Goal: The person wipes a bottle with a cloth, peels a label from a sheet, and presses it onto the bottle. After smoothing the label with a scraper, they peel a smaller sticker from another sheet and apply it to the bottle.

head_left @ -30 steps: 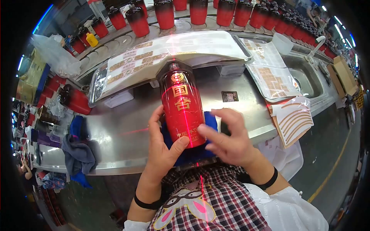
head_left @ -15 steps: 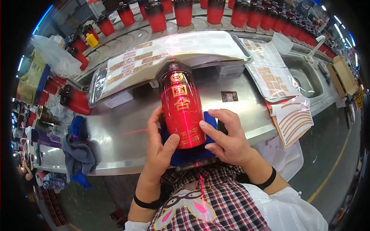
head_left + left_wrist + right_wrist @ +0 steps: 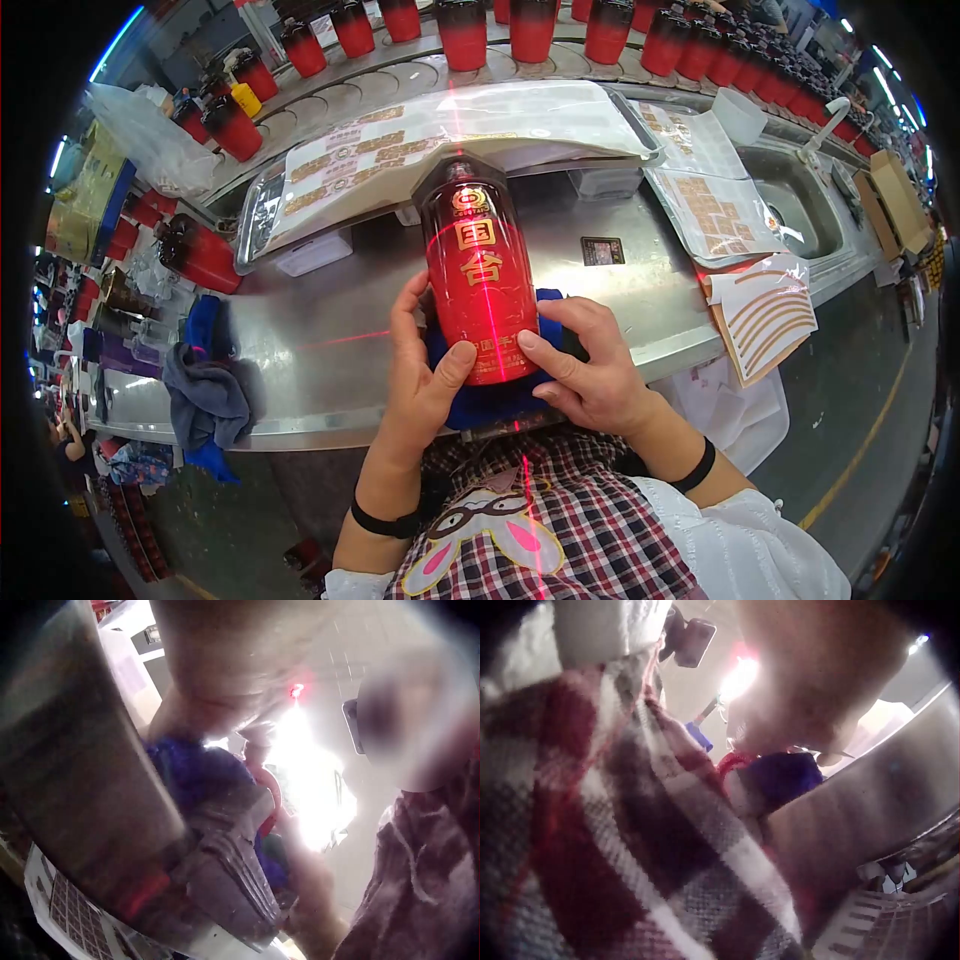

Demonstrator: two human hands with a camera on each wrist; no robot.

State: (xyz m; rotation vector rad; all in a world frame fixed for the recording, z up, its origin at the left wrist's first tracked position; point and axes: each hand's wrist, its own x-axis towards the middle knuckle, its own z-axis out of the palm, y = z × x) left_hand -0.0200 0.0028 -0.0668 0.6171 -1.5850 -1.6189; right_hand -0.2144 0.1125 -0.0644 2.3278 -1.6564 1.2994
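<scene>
Since a second earlier, the right hand (image 3: 595,375) had come down from hovering with spread fingers and closed on the base end of the red glazed cylindrical bottle with gold characters (image 3: 475,265), mirroring the left hand (image 3: 420,385) on the other side. Both hands gripped it, fingers curled round its flanks and thumbs on the lower front label, neither nearer than the other. The bottle lay on its side on a blue folded cloth (image 3: 490,402) at the near edge of the stainless steel table (image 3: 330,345). Its long axis ran straight away from the person, neck toward the metal tray of gold label sheets (image 3: 262,205).
</scene>
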